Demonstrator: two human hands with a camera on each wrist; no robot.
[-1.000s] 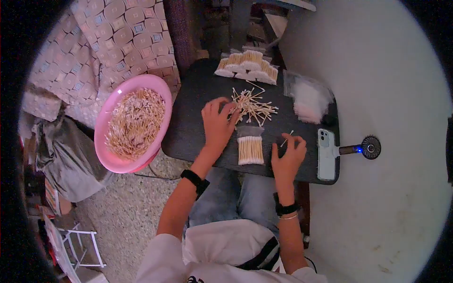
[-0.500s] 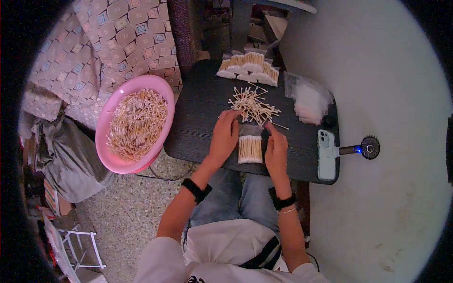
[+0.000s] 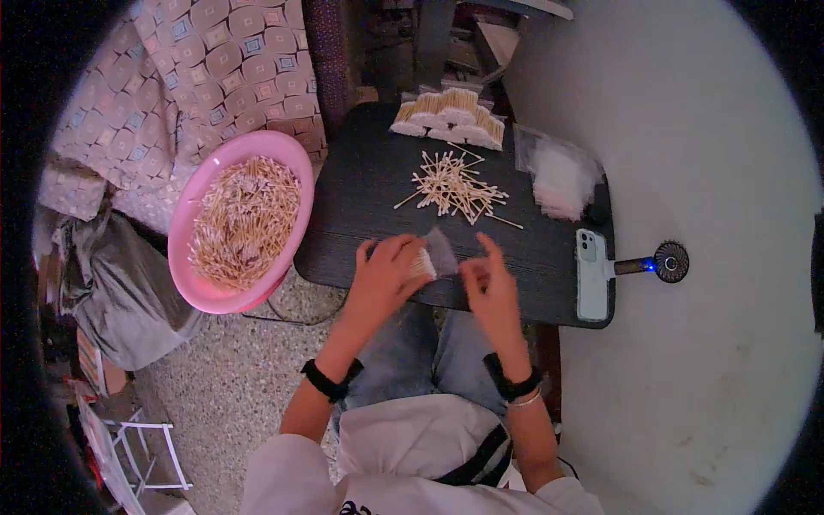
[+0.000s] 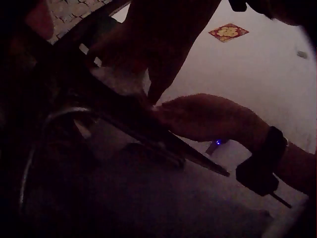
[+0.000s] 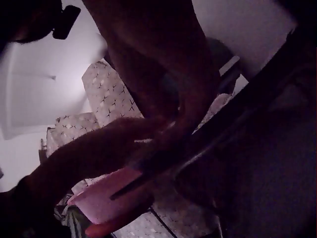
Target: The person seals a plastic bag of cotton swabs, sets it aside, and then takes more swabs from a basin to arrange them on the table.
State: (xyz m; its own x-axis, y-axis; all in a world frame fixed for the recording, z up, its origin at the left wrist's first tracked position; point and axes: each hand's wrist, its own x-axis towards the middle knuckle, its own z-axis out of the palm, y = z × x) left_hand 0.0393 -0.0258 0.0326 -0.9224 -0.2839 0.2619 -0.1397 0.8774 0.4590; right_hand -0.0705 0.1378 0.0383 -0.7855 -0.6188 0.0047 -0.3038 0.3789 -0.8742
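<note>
In the head view a small clear plastic bag (image 3: 442, 253) of cotton swabs lies tilted sideways near the table's front edge. My left hand (image 3: 384, 275) grips its filled part, covering most of the swabs inside. At the bag's mouth, the thumb and curled fingers of my right hand (image 3: 493, 287) pinch the edge while the index finger points outward. Beyond both hands a loose heap of cotton swabs (image 3: 459, 189) is spread on the dark table (image 3: 352, 202). Both wrist views are very dark; the left one shows the right hand (image 4: 198, 116) reaching to the left hand's fingertips.
Filled swab bags (image 3: 451, 120) are stacked at the table's back. Flat clear bags (image 3: 562, 180) lie at the right, with a phone (image 3: 592, 292) and a small fan (image 3: 669, 262) nearer. A pink basin (image 3: 183, 257) full of swabs stands left of the table.
The right hand has let go of a single swab beside the heap. The bag, flat on the table before, is now turned sideways in the left hand, and both hands have come nearer the body.
</note>
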